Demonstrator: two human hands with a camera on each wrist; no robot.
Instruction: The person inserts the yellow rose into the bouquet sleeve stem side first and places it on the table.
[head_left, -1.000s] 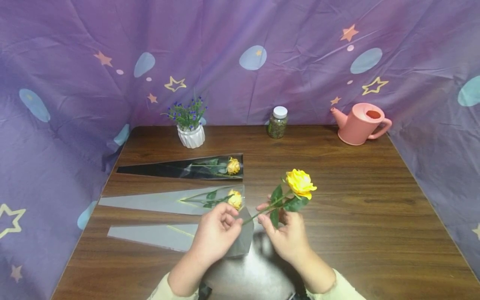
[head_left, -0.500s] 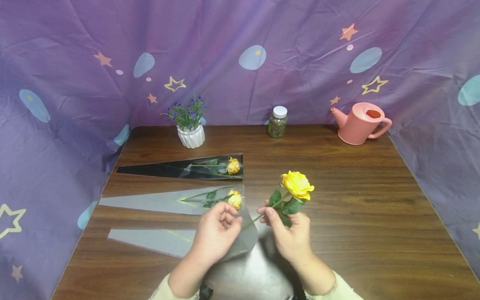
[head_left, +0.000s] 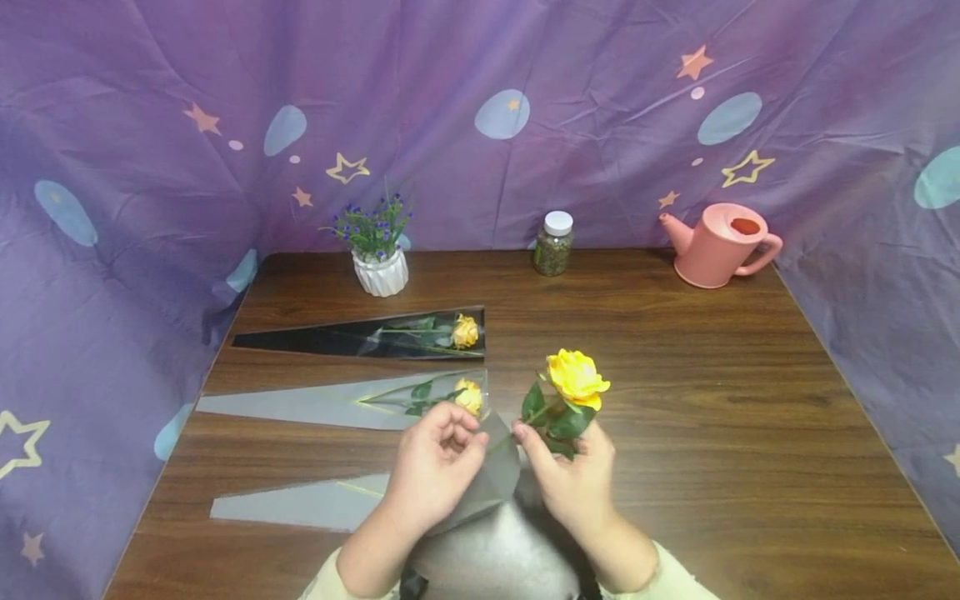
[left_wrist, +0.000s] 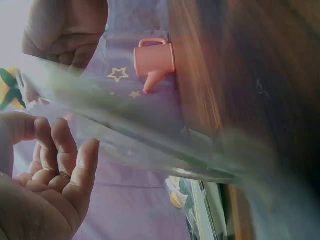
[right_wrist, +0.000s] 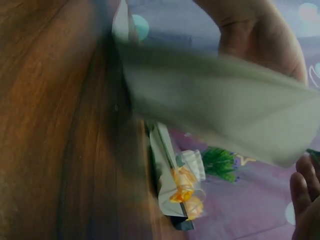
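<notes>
A yellow rose (head_left: 577,379) with green leaves leans up and right in my right hand (head_left: 576,475), whose thumb and fingers pinch its stem. The stem's lower part runs left into a grey, partly see-through flower sleeve (head_left: 487,487), raised off the table at its wide mouth. My left hand (head_left: 435,471) pinches the sleeve near that mouth, fingers curled. The left wrist view shows the sleeve (left_wrist: 130,135) blurred, stretching between the left hand (left_wrist: 50,185) and the right hand (left_wrist: 67,30). In the right wrist view the sleeve (right_wrist: 215,100) hides part of the left hand (right_wrist: 260,40).
Two sleeved roses lie behind my left hand: one in a black sleeve (head_left: 315,340), one in a grey sleeve (head_left: 285,406). A potted plant (head_left: 381,271), a lidded jar (head_left: 553,250) and a pink watering can (head_left: 716,250) stand along the table's back edge.
The rose and right hand have moved left and slightly down, bringing more of the stem into the sleeve. The sleeve's mouth has shifted right and its narrow end towards me. The left hand stays nearly still.
</notes>
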